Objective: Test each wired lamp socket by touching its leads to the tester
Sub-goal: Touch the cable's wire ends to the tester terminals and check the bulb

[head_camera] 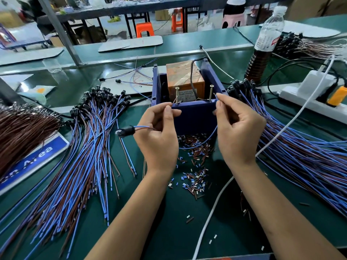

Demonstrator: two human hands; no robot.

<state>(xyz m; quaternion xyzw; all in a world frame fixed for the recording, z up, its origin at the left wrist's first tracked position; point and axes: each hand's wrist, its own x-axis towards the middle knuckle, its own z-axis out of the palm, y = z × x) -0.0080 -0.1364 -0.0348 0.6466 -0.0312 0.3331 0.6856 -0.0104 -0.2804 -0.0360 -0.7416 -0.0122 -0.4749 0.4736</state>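
Green workbench [169, 231] in a workshop, orange stools [144, 29] and more tables blurred behind. At far left, a thick bundle of brown wires [22, 132] lying over a blue sign [37, 156]. Just right of that, a fanned heap of wired sockets [90, 147], black socket heads at the far end, blue and brown leads spread toward the near edge. Left hand [159, 134] raised in front of the tester, thumb and forefinger pinched on the brown lead [173, 104], its bare tip at the left screw [177, 94]. Black lamp socket [124, 130] sticking out to the left of that hand, above the table. Centre: blue open box [195, 117] holding an orange tester unit [185, 79], two brass screws standing upright at its near wall. Below the box, a scatter of cut insulation bits [195, 166] in blue, brown and white. Blue lead [202, 143] sagging in a loop between the two hands. Right hand [238, 128] with thumb and forefinger clamped on the blue lead's end, held up beside the right screw [211, 92]; actual contact too small to tell. Farther right, a second heap of wired sockets [300, 147], a white cable [281, 136] crossing over it. Behind, a plastic bottle [266, 40] of dark liquid and a white power strip [308, 98] with plugs.
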